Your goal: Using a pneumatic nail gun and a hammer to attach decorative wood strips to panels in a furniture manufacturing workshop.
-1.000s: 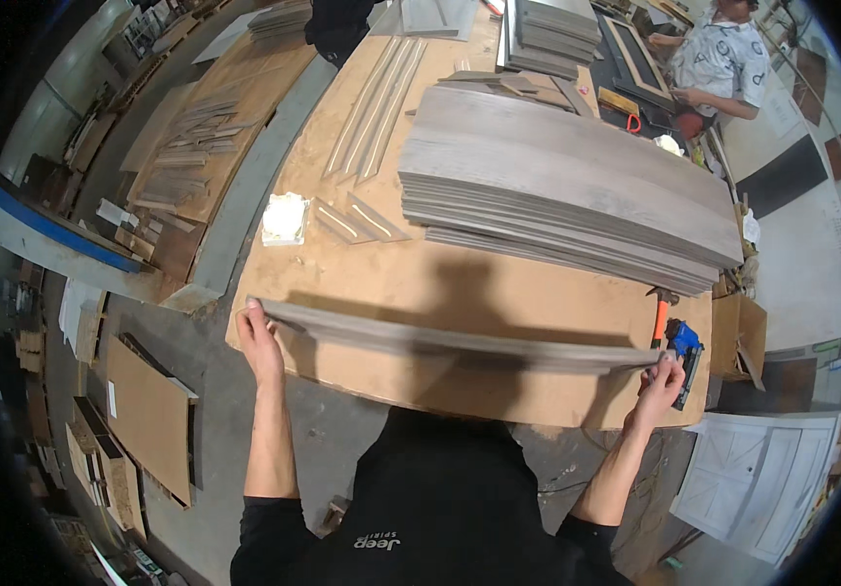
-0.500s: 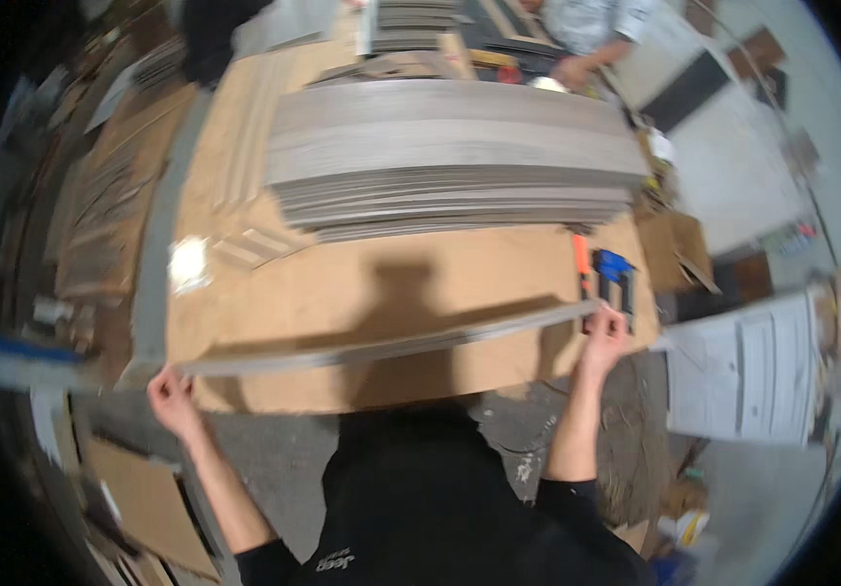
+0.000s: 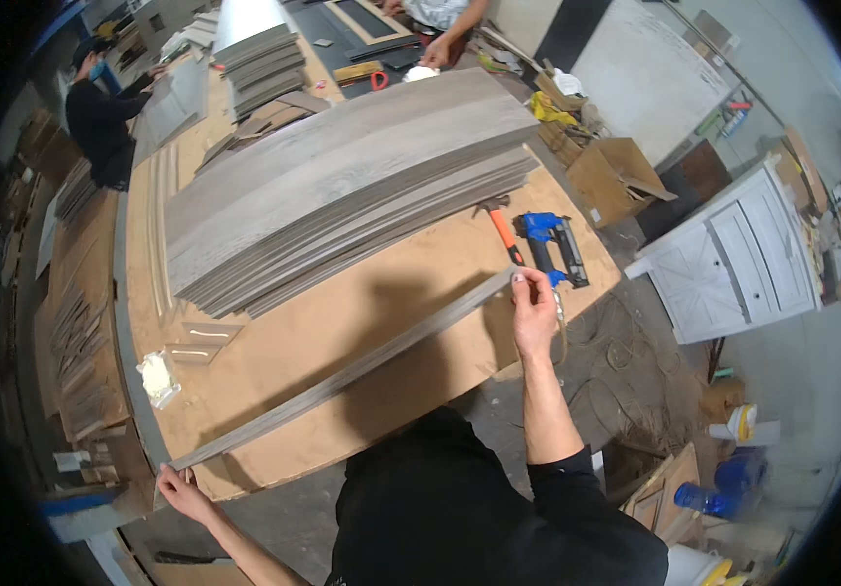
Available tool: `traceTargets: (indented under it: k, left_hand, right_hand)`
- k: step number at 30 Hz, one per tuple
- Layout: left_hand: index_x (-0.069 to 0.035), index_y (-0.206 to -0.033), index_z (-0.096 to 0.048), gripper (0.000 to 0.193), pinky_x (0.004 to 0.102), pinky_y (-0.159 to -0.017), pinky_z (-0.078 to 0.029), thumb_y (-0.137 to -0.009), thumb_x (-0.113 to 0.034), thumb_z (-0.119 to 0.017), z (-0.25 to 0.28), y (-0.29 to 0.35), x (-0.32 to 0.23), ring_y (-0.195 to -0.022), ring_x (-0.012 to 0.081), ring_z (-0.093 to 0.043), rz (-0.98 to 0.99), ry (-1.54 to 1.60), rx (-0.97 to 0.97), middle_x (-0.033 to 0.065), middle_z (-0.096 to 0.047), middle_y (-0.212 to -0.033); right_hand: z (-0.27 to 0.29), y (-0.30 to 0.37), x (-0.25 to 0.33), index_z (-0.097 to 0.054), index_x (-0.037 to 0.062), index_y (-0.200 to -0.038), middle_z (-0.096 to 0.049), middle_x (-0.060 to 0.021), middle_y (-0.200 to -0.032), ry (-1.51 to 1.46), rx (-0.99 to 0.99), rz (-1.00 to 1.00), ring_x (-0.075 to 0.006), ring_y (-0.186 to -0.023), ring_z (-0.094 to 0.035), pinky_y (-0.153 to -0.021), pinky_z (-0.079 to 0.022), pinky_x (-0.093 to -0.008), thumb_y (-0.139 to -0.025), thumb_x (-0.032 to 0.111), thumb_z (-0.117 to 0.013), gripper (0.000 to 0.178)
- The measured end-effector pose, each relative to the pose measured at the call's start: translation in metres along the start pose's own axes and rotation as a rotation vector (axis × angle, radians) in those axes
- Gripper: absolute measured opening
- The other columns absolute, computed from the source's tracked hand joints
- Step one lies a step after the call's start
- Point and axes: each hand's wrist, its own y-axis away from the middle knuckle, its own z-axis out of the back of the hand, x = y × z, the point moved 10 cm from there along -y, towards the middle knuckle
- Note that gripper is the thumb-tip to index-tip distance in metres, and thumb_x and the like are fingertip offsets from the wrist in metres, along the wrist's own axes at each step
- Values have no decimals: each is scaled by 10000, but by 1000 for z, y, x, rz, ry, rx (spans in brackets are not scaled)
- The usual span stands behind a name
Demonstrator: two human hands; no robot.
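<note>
A long, thin grey wood strip (image 3: 342,377) stretches slantwise above the near part of the table, throwing a shadow on it. My left hand (image 3: 186,493) pinches its near left end, by the table's corner. My right hand (image 3: 535,311) grips the far right end between thumb and fingers. Just beyond that hand lie a claw hammer (image 3: 504,234) with an orange handle and a blue nail gun (image 3: 549,249). Behind the strip rises a stack of wide grey boards (image 3: 352,146).
The wooden table (image 3: 274,469) also bears short pieces with white streaks (image 3: 208,337) and a white packet (image 3: 157,379). A white cabinet (image 3: 733,264) and cardboard box (image 3: 616,181) stand right. One co-worker (image 3: 103,112) is at far left; another's hand (image 3: 437,51) shows at the back.
The view has turned, so table and strip now slant up to the right. Both hands keep hold of the strip's ends. The co-worker at far left shows more fully.
</note>
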Motion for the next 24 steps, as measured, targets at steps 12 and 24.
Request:
traceTargets:
  k: [12,24]
  left_hand:
    - [-15,-1076,-671,234,318,-770,-584,-1055,-228,-576,-17,36,-25,-922,132,-648,-25,1,-93,48,-671,-1025]
    - [-13,-1060,-692,559,310,-739,-510,-1103,-486,-398,-33,46,101,-833,149,-623,341,-48,67,71,-689,-923]
  right_hand:
    - [27,-41,-59,-631,99,-1199,-683,-2,-1043,20,-40,34,-95,-915,-621,-707,-488,-241,-1057,241,-588,205]
    - [23,-51,-59,-625,92,-1239,-623,5,-938,121,-69,-154,-85,-819,-565,-668,-453,-262,-1089,396,-448,383]
